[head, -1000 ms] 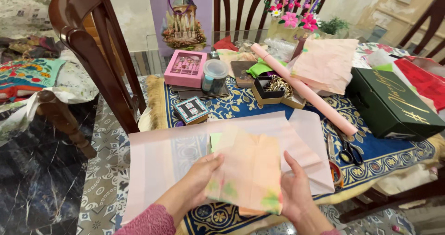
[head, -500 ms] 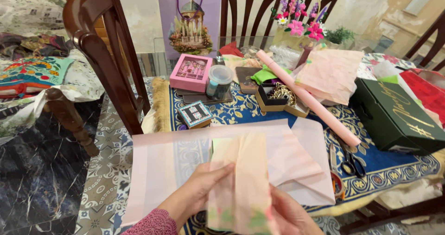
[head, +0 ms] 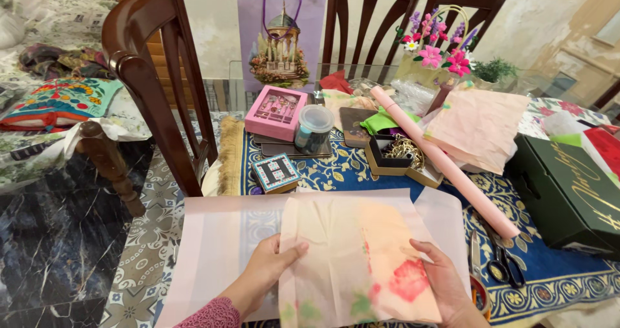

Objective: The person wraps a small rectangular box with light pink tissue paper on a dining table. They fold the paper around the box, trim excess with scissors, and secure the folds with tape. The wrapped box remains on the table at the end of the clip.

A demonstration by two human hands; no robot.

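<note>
Peach tissue sheet [head: 352, 257] spread between grips: left hand [head: 274, 266] pinching left edge, right hand [head: 442, 279] grasping right edge.

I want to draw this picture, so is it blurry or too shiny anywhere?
Head view: mostly sharp and evenly lit, with only soft shadows. The left hand and right hand holding the peach floral paper look clear. The glass tabletop at the back shows faint reflections. The chair and the edges lean and stretch outward, a wide-lens distortion.
</note>
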